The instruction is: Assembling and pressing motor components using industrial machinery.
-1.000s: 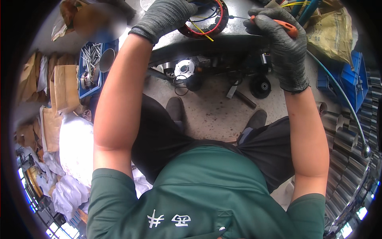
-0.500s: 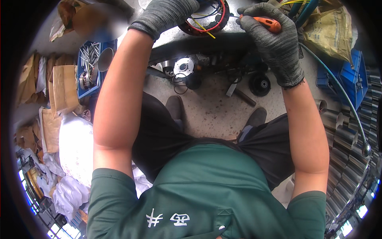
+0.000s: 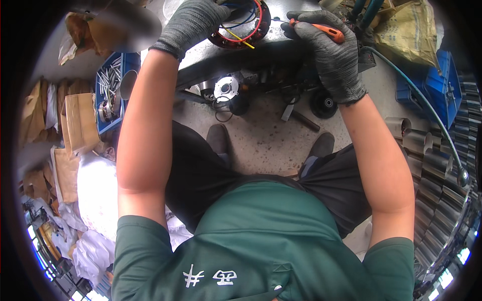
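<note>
My left hand (image 3: 192, 24), in a grey knit glove, curls at the left side of a dark ring-shaped motor stator (image 3: 263, 26) by the top edge. Its fingertips are partly hidden. Red, blue and yellow wires loop over the stator, and a yellow wire end (image 3: 246, 43) sticks out toward me. To the right, my gloved right hand (image 3: 335, 59) is closed round a screwdriver (image 3: 329, 32) with an orange handle. The thin shaft points left toward the stator. Both rest over a grey metal worktop (image 3: 201, 54).
Beneath the worktop lie a silver flange (image 3: 226, 89), a hammer (image 3: 304, 119) and a black round part (image 3: 324, 104). A blue bin (image 3: 120, 118) of metal parts stands left, near cardboard (image 3: 82, 123). Metal cylinders (image 3: 436, 164), a blue crate (image 3: 442, 88) and a hose (image 3: 416, 93) are at right.
Both hands, the stator and the screwdriver now appear farther left in the picture. The floor items have shifted slightly left too. Both grips look the same.
</note>
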`<state>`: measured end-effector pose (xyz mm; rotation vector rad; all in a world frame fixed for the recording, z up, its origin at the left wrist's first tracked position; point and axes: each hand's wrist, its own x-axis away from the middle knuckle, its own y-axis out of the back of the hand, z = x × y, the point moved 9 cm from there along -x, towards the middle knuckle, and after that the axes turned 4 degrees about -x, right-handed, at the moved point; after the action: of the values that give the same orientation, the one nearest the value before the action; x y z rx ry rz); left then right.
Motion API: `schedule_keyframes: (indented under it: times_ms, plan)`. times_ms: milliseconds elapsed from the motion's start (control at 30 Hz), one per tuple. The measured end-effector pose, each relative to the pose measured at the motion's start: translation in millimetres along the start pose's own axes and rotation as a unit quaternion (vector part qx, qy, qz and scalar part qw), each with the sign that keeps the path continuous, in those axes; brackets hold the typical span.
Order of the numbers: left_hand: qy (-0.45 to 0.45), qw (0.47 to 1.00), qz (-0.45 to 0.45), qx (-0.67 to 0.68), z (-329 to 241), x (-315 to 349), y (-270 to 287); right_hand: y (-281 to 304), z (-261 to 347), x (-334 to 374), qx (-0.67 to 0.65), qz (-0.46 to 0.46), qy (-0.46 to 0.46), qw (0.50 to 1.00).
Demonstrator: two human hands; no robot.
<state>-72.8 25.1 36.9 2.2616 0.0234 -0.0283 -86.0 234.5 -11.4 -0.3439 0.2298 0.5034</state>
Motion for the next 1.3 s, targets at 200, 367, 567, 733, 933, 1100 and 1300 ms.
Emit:
schedule_keyframes:
  times_ms: [200, 367, 567, 733, 933, 1100, 1300]
  plan:
    - [0.055, 0.996, -0.006, -0.063, 1, 5, 4, -17, 25, 1, 0.157, 0.011, 0.084, 0.984]
    - [-0.107, 0.942, -0.050, -0.313, -1, 1, 2, -22, 23, -1, 0.155, 0.002, 0.057, 0.986]
    - [-0.021, 0.982, -0.041, -0.181, -22, 10, 7, -38, 27, 3, 0.416, 0.029, 0.186, 0.890]
    - [0.015, 0.975, -0.056, -0.213, -4, 6, 9, -29, 25, -2, 0.286, 0.030, 0.132, 0.949]
    - [0.034, 0.987, -0.044, -0.149, 12, 2, 9, -19, 32, 0, 0.190, 0.001, 0.074, 0.979]
    - [-0.027, 0.999, -0.039, -0.026, 7, 8, 8, -12, 37, 3, 0.079, -0.020, -0.041, 0.996]
    - [-0.016, 0.995, -0.061, -0.076, 20, 10, 12, -1, 46, -2, 0.004, -0.039, -0.015, 0.999]
